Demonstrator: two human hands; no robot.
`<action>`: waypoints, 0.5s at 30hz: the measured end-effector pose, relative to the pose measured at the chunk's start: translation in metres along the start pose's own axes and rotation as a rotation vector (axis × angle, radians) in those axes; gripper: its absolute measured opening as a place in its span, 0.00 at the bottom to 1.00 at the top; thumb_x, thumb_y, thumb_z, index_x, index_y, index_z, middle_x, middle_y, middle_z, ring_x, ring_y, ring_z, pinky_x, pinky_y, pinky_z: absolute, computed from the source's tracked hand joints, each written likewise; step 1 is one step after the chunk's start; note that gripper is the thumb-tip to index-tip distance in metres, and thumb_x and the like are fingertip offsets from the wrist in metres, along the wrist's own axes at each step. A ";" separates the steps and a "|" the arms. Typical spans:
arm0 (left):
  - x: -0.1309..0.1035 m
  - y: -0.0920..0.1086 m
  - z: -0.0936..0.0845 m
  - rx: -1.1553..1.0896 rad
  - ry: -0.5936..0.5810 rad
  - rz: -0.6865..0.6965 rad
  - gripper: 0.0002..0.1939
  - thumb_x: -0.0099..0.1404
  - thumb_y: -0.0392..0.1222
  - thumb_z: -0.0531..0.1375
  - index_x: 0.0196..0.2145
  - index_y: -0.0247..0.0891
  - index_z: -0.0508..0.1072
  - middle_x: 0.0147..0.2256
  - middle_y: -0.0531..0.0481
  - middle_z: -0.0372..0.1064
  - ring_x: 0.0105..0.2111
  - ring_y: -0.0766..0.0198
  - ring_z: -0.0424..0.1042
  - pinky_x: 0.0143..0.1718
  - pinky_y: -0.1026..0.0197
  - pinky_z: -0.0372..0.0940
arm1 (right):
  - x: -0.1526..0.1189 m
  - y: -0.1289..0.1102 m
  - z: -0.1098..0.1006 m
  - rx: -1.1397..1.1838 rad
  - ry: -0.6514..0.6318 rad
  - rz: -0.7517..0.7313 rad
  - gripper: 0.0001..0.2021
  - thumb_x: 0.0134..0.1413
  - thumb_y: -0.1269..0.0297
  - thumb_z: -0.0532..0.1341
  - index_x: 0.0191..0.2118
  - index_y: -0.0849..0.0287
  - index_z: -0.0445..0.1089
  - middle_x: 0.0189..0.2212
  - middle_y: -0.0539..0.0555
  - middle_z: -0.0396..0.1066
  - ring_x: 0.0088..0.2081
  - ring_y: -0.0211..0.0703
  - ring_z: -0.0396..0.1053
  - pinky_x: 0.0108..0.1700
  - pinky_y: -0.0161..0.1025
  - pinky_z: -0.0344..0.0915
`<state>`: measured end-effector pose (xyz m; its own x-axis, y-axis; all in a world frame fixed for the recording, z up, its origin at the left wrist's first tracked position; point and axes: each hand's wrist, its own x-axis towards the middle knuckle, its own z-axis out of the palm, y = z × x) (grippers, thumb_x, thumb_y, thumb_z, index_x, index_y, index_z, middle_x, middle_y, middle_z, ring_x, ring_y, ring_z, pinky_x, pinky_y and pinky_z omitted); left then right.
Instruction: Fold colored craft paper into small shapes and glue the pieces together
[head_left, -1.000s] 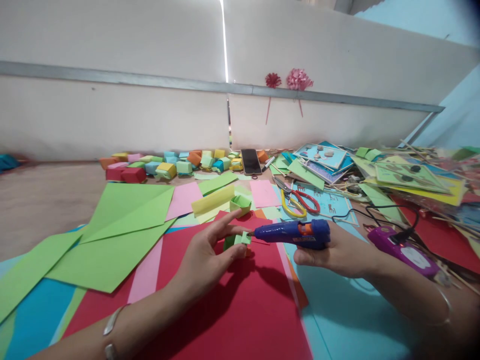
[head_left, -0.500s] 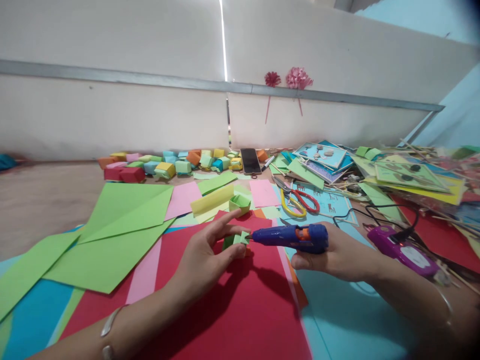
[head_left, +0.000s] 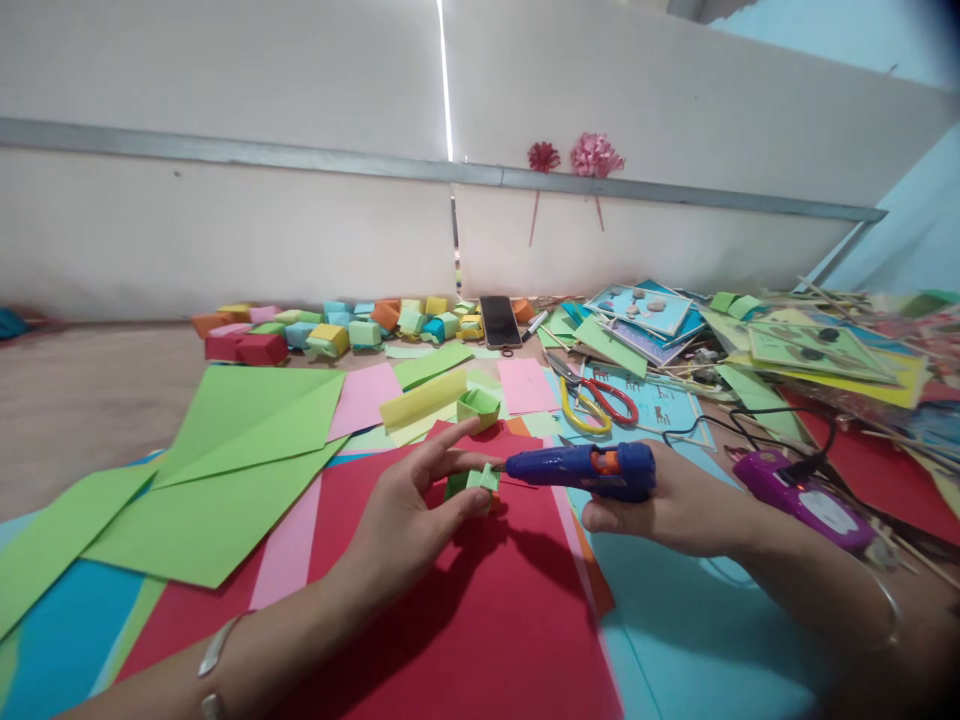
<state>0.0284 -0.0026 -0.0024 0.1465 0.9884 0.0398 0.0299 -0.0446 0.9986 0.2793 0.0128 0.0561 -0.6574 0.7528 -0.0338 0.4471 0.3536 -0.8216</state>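
Observation:
A small folded green paper box is pinched between the thumb and fingers of my left hand, over a large red paper sheet. My right hand is wrapped round a blue hot glue gun with an orange part in its body. The gun points left and its nozzle tip is at the box's upper right edge; I cannot tell whether it touches. A bit of orange shows under the box. Just beyond stands another green paper box, open at the top.
Behind lie many folded paper boxes, a phone and scissors with red and yellow handles. Green sheets spread at left. At right are a purple power strip, a black cord and stacked cards.
The glue gun's nozzle has shifted slightly up and right along the box's edge. My left hand keeps its hold on the box, nearly unmoved.

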 end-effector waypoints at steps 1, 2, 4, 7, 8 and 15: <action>0.000 0.001 0.000 -0.018 0.004 -0.007 0.34 0.57 0.42 0.67 0.60 0.41 0.66 0.39 0.45 0.77 0.32 0.55 0.79 0.37 0.55 0.73 | 0.000 0.000 0.000 -0.007 -0.019 -0.001 0.21 0.53 0.51 0.65 0.53 0.45 0.73 0.29 0.48 0.74 0.32 0.45 0.68 0.34 0.38 0.65; 0.000 0.002 0.001 -0.031 0.007 -0.017 0.34 0.56 0.43 0.68 0.59 0.41 0.66 0.38 0.45 0.77 0.32 0.55 0.79 0.36 0.55 0.74 | -0.001 -0.001 0.000 -0.015 -0.034 -0.001 0.21 0.54 0.51 0.65 0.53 0.45 0.73 0.27 0.47 0.73 0.31 0.44 0.67 0.33 0.37 0.64; 0.001 0.004 0.001 -0.041 0.019 -0.032 0.34 0.54 0.43 0.69 0.58 0.40 0.67 0.38 0.46 0.78 0.32 0.56 0.79 0.36 0.56 0.74 | -0.002 -0.002 0.000 -0.034 -0.058 -0.004 0.20 0.55 0.52 0.64 0.54 0.46 0.72 0.24 0.46 0.71 0.28 0.41 0.65 0.31 0.36 0.63; 0.001 0.005 0.001 -0.025 0.028 -0.042 0.34 0.54 0.44 0.69 0.58 0.39 0.67 0.38 0.45 0.77 0.32 0.56 0.79 0.36 0.56 0.74 | -0.002 -0.003 0.000 -0.075 -0.038 -0.027 0.19 0.56 0.53 0.64 0.53 0.48 0.73 0.24 0.46 0.70 0.27 0.40 0.65 0.30 0.35 0.62; 0.002 0.004 0.001 -0.016 0.030 -0.044 0.35 0.55 0.44 0.68 0.59 0.39 0.66 0.37 0.45 0.77 0.32 0.56 0.79 0.36 0.56 0.74 | -0.002 -0.002 -0.001 -0.091 -0.012 -0.040 0.19 0.56 0.53 0.64 0.53 0.49 0.73 0.26 0.47 0.71 0.29 0.41 0.65 0.30 0.35 0.62; -0.002 0.004 0.004 0.046 0.055 -0.087 0.36 0.56 0.48 0.67 0.60 0.42 0.63 0.39 0.46 0.78 0.31 0.53 0.80 0.33 0.54 0.75 | -0.009 0.013 -0.040 -0.411 0.537 0.057 0.17 0.56 0.48 0.61 0.36 0.58 0.74 0.21 0.49 0.66 0.24 0.39 0.62 0.26 0.35 0.56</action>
<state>0.0323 -0.0053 0.0013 0.0871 0.9952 -0.0442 0.0856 0.0367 0.9957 0.3148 0.0328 0.0682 -0.2811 0.9104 0.3035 0.7362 0.4075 -0.5403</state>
